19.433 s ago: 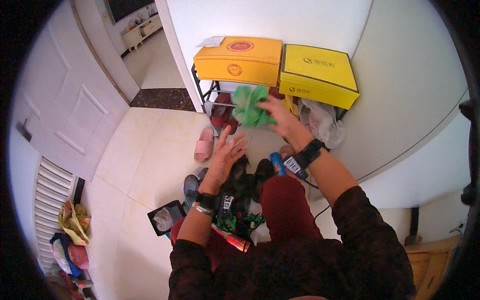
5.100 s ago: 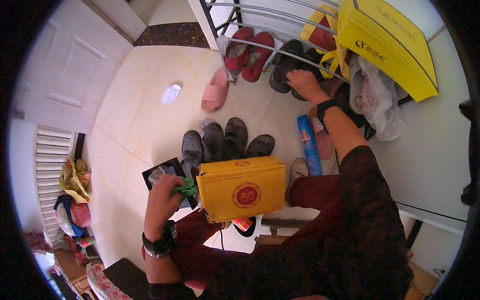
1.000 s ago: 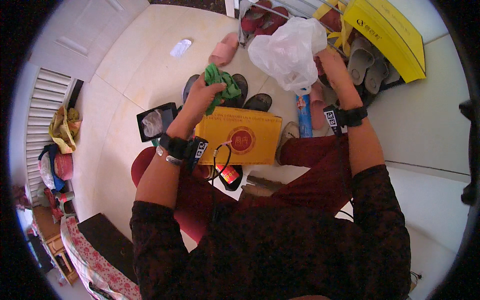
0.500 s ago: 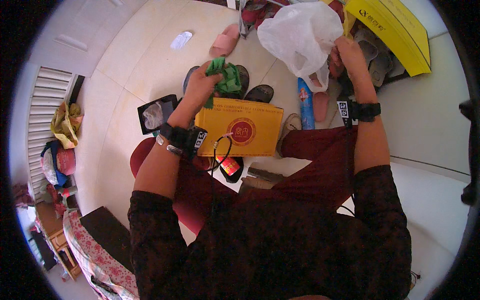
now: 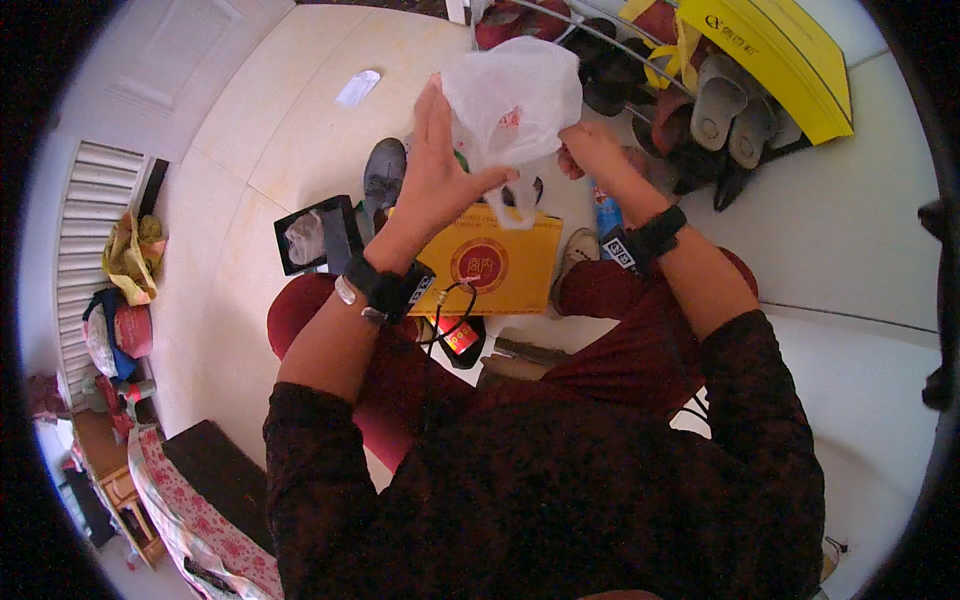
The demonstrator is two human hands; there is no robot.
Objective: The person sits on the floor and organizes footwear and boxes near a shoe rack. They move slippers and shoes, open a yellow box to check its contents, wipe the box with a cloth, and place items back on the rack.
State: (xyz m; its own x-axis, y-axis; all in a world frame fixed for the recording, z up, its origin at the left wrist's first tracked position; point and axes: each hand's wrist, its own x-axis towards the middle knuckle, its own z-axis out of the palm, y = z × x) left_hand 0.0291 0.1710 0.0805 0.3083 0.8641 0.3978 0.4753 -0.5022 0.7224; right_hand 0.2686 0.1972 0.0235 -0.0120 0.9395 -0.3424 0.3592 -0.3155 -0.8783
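Note:
A white translucent plastic bag (image 5: 515, 85) hangs between my two hands, above the far edge of a yellow-orange cardboard box (image 5: 520, 265). My left hand (image 5: 440, 165) is at the bag's left side, open, fingers stretched up and thumb held away. Fingers closed, my right hand (image 5: 600, 155) pinches the bag at its right side. A sliver of green (image 5: 461, 160) shows between my left hand and the bag; the rest is hidden. Past the box, a dark shoe (image 5: 384, 172) stands on the floor.
Left of the box is an open black box (image 5: 318, 235) with crumpled clear plastic. A blue can (image 5: 607, 212) stands partly behind my right wrist. Grey slippers (image 5: 718, 105) and a yellow box (image 5: 775, 60) are on a rack at far right. A red packet (image 5: 458, 336) lies near my legs.
The bag and my right hand have moved left. My left hand, which held the green cloth, has opened beside the bag, and the cloth is now mostly out of sight.

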